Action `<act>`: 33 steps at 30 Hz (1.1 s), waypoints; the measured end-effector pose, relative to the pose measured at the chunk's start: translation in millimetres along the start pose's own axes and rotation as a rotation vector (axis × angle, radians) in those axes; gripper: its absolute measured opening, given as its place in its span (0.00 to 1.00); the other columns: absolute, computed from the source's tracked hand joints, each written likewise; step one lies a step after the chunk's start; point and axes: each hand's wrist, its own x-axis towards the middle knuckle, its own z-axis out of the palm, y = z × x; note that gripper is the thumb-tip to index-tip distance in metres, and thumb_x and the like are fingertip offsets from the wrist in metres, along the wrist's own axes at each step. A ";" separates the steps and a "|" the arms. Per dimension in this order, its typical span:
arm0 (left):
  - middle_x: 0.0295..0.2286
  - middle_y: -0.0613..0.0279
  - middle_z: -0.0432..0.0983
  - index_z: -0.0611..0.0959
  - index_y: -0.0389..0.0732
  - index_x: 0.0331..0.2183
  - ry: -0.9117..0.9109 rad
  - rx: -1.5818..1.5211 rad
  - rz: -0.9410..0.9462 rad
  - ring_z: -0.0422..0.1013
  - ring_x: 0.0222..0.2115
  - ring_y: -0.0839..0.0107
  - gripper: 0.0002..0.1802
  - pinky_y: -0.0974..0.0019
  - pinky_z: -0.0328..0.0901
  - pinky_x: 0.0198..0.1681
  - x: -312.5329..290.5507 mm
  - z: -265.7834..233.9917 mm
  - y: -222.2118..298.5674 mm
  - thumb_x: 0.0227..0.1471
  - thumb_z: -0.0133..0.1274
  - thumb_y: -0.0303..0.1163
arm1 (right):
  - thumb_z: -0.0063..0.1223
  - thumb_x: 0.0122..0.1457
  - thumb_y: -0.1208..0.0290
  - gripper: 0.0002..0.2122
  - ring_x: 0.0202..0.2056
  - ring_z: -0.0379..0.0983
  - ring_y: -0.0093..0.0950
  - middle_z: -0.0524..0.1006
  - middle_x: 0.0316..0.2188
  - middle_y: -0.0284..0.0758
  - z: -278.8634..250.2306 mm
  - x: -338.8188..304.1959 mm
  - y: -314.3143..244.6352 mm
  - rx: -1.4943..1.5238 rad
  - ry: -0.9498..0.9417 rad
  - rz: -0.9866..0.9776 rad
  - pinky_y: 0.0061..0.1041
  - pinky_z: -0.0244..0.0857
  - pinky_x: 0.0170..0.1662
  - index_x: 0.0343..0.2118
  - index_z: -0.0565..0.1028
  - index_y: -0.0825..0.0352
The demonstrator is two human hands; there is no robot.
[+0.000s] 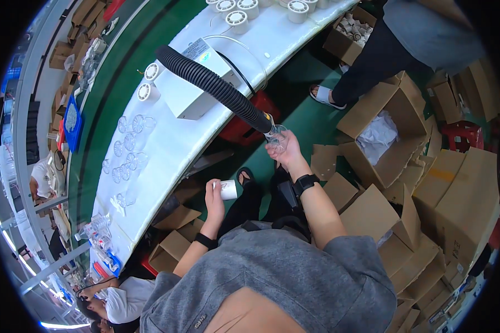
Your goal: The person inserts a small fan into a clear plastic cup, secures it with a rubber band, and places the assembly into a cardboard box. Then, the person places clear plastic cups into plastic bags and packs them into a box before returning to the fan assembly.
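My left hand is closed around a white cylindrical housing, held beside the table's near edge. Further forward, my right hand grips a clear plastic spoked piece at the mouth of a black corrugated hose. Whether the piece touches the nozzle is hard to tell. The hose arches over a white box-shaped machine on the table. More clear spoked pieces lie on the white tabletop to the left.
White round housings with slotted tops stand at the far end of the white table. Open cardboard boxes crowd the floor on my right. Another person's leg is at the far right; a red stool sits under the table.
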 end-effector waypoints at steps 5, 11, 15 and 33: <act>0.27 0.60 0.66 0.69 0.37 0.33 -0.080 -0.001 0.023 0.63 0.29 0.73 0.14 0.73 0.57 0.34 11.7 6.0 8.0 0.50 0.38 0.38 | 0.33 0.50 0.54 0.17 0.14 0.64 0.30 0.70 0.24 0.47 -16.4 -28.7 -3.4 -0.374 0.249 -0.175 0.19 0.55 0.15 0.34 0.63 0.64; 0.30 0.64 0.63 0.66 0.40 0.37 -0.284 -0.500 -0.246 0.60 0.32 0.76 0.13 0.74 0.56 0.36 19.0 12.2 49.6 0.49 0.38 0.36 | 0.35 0.53 0.58 0.17 0.22 0.69 0.33 0.68 0.33 0.46 8.2 -114.0 9.5 -0.339 0.142 -0.280 0.19 0.58 0.15 0.40 0.61 0.64; 0.30 0.64 0.63 0.64 0.42 0.38 -0.381 -0.605 -0.247 0.60 0.32 0.76 0.14 0.74 0.57 0.36 25.1 15.0 60.1 0.49 0.40 0.36 | 0.36 0.54 0.61 0.17 0.26 0.70 0.34 0.68 0.36 0.46 54.9 -179.1 32.5 -0.109 -0.102 -0.125 0.21 0.62 0.17 0.45 0.59 0.64; 0.26 0.55 0.65 0.71 0.38 0.30 -0.145 -0.050 0.562 0.64 0.26 0.61 0.14 0.66 0.60 0.29 1.5 -29.7 83.1 0.38 0.52 0.34 | 0.44 0.52 0.65 0.17 0.19 0.66 0.19 0.68 0.22 0.34 150.3 -173.5 75.1 -1.329 0.049 -0.504 0.13 0.60 0.17 0.43 0.60 0.65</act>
